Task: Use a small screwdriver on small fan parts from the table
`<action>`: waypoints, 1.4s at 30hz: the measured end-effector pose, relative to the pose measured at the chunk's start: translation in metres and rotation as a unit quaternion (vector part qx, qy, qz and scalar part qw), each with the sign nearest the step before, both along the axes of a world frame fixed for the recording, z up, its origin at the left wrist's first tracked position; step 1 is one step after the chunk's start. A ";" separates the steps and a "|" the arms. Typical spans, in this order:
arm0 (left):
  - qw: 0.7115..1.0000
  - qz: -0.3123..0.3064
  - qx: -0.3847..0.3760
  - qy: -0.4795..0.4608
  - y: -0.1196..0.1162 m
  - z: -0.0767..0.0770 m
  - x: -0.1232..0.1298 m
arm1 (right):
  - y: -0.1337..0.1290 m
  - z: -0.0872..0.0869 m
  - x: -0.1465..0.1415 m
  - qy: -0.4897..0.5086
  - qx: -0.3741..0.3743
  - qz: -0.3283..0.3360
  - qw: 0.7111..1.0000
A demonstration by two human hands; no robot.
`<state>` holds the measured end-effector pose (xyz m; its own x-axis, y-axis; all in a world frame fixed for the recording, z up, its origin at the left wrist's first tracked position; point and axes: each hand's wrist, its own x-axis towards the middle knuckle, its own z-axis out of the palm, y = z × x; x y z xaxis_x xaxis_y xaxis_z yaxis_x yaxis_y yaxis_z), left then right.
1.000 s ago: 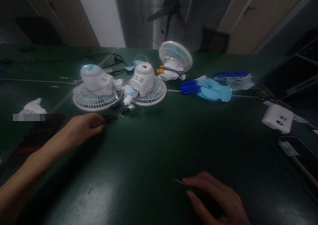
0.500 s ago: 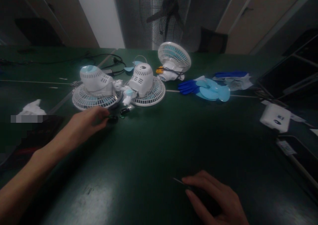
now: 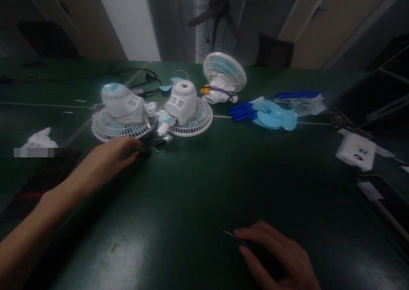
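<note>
My left hand (image 3: 110, 155) reaches to the middle left of the green table, thumb and forefinger closed on a small dark part (image 3: 146, 152) whose exact kind I cannot make out. Just beyond it lie a small black piece (image 3: 160, 142) and a tiny green piece (image 3: 156, 150). Low on the right, my right hand (image 3: 277, 253) is curled round a screwdriver (image 3: 229, 233); its thin metal shaft points left, and the dark handle is mostly hidden by the fingers. Two white fan heads, one on the left (image 3: 123, 106) and one in the middle (image 3: 182, 102), rest grille-down behind my left hand.
A third fan (image 3: 223, 74) stands farther back. Light-blue fan blades (image 3: 275, 116) and blue gloves (image 3: 241, 111) lie to its right. A white box (image 3: 356, 151) and a dark flat device (image 3: 383, 196) sit at the right; black cables (image 3: 140, 74) run along the back left.
Both hands stay almost where they were, with the same things in their fingers. The whole view has shifted very slightly.
</note>
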<state>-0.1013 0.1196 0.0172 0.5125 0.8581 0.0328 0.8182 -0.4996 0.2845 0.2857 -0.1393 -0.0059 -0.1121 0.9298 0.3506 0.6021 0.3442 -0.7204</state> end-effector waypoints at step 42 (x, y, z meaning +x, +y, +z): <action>0.993 -0.004 -0.036 -0.112 -0.005 -0.011 0.007 | -0.001 -0.001 0.001 -0.007 0.001 0.001 1.000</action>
<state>-0.0946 0.1151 0.0064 0.5052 0.8588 0.0853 0.7268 -0.4767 0.4944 0.2867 -0.1405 -0.0064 -0.1186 0.9292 0.3501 0.6114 0.3461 -0.7116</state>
